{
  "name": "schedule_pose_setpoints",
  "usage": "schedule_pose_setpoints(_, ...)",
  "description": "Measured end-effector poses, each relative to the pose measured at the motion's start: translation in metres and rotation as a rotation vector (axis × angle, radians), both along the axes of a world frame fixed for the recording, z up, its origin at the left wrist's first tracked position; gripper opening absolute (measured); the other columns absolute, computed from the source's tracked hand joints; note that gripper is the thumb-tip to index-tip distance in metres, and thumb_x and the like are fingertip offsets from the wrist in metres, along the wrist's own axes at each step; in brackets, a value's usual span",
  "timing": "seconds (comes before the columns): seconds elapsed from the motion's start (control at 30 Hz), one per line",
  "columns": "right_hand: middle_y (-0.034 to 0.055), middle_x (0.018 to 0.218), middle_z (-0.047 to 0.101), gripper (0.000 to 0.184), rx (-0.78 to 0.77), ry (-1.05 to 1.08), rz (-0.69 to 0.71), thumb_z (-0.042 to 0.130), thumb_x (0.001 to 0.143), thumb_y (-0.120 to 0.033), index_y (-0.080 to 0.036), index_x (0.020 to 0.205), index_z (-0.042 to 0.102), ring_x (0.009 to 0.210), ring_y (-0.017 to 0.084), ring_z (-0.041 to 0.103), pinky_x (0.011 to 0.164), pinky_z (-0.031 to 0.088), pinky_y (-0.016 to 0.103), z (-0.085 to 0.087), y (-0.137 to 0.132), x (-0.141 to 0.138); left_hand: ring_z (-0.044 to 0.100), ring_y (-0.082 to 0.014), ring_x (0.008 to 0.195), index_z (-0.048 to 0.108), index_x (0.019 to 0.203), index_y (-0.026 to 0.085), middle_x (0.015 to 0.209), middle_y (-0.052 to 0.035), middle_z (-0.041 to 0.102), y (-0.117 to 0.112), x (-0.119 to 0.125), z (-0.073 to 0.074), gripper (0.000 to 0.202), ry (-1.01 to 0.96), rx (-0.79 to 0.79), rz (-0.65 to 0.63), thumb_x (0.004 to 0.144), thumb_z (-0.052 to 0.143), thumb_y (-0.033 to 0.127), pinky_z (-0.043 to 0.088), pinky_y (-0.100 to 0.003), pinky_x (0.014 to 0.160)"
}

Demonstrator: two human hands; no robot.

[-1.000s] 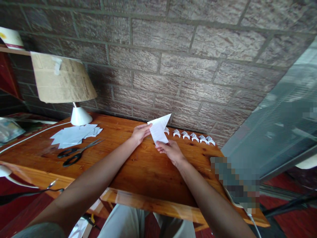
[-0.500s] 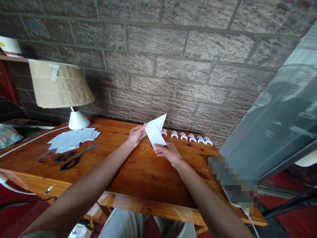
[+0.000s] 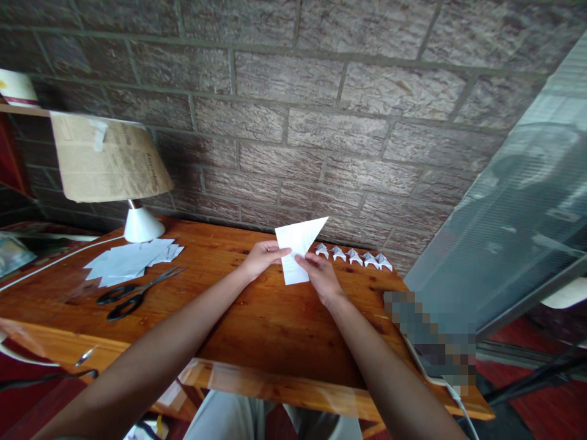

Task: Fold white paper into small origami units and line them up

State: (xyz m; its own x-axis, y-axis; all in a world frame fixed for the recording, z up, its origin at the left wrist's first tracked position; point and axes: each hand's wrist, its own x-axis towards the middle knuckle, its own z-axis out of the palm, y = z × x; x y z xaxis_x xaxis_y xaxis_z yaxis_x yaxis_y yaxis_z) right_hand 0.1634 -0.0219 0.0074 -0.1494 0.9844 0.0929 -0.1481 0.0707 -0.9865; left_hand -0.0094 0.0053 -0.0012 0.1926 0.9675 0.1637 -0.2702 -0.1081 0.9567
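A folded white paper sheet (image 3: 299, 244) with a pointed upper right corner is held upright over the wooden table (image 3: 257, 324). My left hand (image 3: 262, 256) pinches its left edge. My right hand (image 3: 321, 278) pinches it near the middle, just right of the left fingers. Behind the paper, several small folded white paper figures (image 3: 354, 256) stand in a row along the table's far edge by the brick wall.
A loose pile of white paper sheets (image 3: 131, 260) lies at the left, with black-handled scissors (image 3: 137, 292) in front of it. A lamp (image 3: 112, 168) with a paper shade stands at the back left. A glass panel (image 3: 513, 226) rises to the right.
Both hands have come closer together on the sheet. The right hand rose from the lower corner to the middle, and the paper turned so its point aims further right.
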Motion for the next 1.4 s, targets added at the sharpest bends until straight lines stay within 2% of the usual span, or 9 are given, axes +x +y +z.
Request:
schedule_pose_setpoints(0.2,0.0032,0.079,0.073,0.027,-0.01,-0.047,0.013,0.079,0.059,-0.039,-0.018,0.076,0.072,0.076,0.02,0.066,0.078,0.05,0.033,0.0,-0.001,0.002,0.067,-0.0179,0.082,0.073,0.086,0.014,0.091,-0.0087,0.073,0.001,0.0,0.004,0.037,-0.104,-0.039,0.108,0.061,0.082,0.04,0.051,-0.034,0.085)
schedule_pose_setpoints(0.47,0.0055,0.083,0.074,0.029,0.003,-0.198,0.154,0.075,0.063,-0.037,-0.018,0.085,0.073,0.077,0.021,0.067,0.075,0.052,0.035,-0.01,-0.001,-0.001,0.067,-0.0162,0.08,0.069,0.083,0.015,0.085,-0.0064,0.072,0.011,-0.013,0.004,0.039,-0.241,-0.117,0.297,0.056,0.085,0.037,0.051,-0.03,0.08)
schedule_pose_setpoints(0.6,0.0049,0.085,0.074,0.032,0.191,-0.257,0.0,0.07,0.07,-0.041,-0.02,0.093,0.071,0.08,0.023,0.067,0.075,0.053,0.037,-0.014,0.011,0.007,0.066,-0.0153,0.076,0.068,0.091,0.016,0.092,-0.0091,0.072,0.011,-0.013,0.005,0.046,-0.154,-0.2,0.25,0.072,0.067,0.058,0.051,-0.028,0.071)
schedule_pose_setpoints(0.73,0.0069,0.083,0.073,0.023,0.387,-0.435,-0.217,0.065,0.076,-0.039,-0.02,0.086,0.071,0.077,0.023,0.066,0.077,0.052,0.038,-0.005,0.013,0.019,0.055,-0.0105,0.051,0.069,0.077,0.014,0.06,-0.0044,0.063,0.009,-0.011,0.004,0.059,0.003,-0.263,0.141,0.074,0.054,0.07,0.041,-0.022,0.052)
schedule_pose_setpoints(0.8,0.0068,0.096,0.072,0.019,0.547,-0.478,-0.248,0.061,0.078,-0.032,-0.022,0.09,0.072,0.09,0.023,0.065,0.087,0.048,0.039,0.002,0.011,0.023,0.052,-0.0105,0.048,0.068,0.068,0.013,0.054,-0.004,0.059,0.007,-0.009,0.005,0.063,0.033,-0.294,0.033,0.072,0.053,0.074,0.039,-0.023,0.05)
schedule_pose_setpoints(0.97,0.0051,0.134,0.054,0.019,0.717,-0.563,-0.365,0.056,0.082,-0.023,-0.027,0.085,0.075,0.127,0.024,0.047,0.108,0.032,0.043,0.008,0.005,0.025,0.064,-0.0153,0.071,0.072,0.085,0.013,0.083,-0.0085,0.072,-0.005,-0.001,0.011,0.045,0.0,-0.205,-0.115,0.063,0.078,0.051,0.048,-0.027,0.07)
schedule_pose_setpoints(1.13,0.0072,0.146,0.04,0.028,0.628,-0.434,-0.338,0.053,0.087,-0.035,-0.026,0.107,0.069,0.133,0.025,0.041,0.103,0.039,0.04,0.006,0.008,0.02,0.064,-0.0156,0.076,0.074,0.087,0.015,0.088,-0.0073,0.073,-0.005,0.001,0.008,0.039,0.005,-0.113,-0.031,0.057,0.084,0.037,0.047,-0.028,0.075)
schedule_pose_setpoints(1.3,0.0096,0.117,0.063,0.072,0.2,-0.072,-0.301,0.059,0.08,-0.052,-0.025,0.142,0.036,0.105,0.024,0.061,0.085,0.052,0.037,0.014,0.012,0.022,0.062,-0.0163,0.066,0.075,0.084,0.015,0.08,-0.0063,0.072,-0.004,0.001,0.004,0.035,0.122,-0.055,-0.055,0.061,0.081,0.041,0.044,-0.027,0.065)
schedule_pose_setpoints(1.4,0.0066,0.096,0.069,0.069,0.078,-0.025,-0.234,0.071,0.069,-0.051,-0.022,0.128,0.052,0.089,0.023,0.065,0.08,0.053,0.037,0.02,0.011,0.026,0.061,-0.016,0.064,0.074,0.082,0.014,0.078,-0.0059,0.071,-0.007,0.002,0.004,0.034,0.214,0.009,-0.106,0.065,0.077,0.044,0.042,-0.026,0.063)
